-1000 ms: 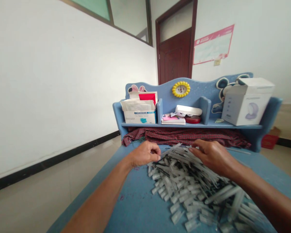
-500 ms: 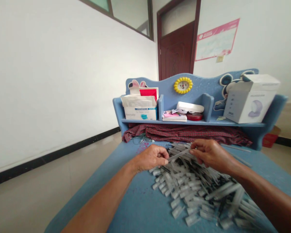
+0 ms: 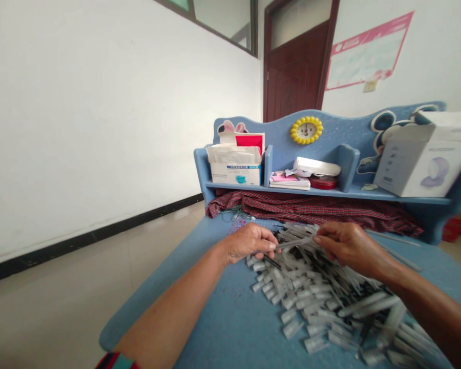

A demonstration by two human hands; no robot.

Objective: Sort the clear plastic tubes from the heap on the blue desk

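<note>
Between my two hands runs a thin translucent tube, nearly level above the pile. My left hand pinches its left end, and a short dark stick shows just below those fingers. My right hand is closed on the tube's right end, with the fingertips partly hidden. Under and in front of both hands, a heap of clear plastic pieces mixed with thin black sticks spreads over the blue table.
A blue shelf along the table's back holds a mask box, papers, a red tin and a large white box. Beneath it lies a checked cloth. Long tubes lie at right.
The camera view has shifted, so the scene sits further right. A dark stick now shows more clearly below my left fingers. Both hands still hold the tube.
</note>
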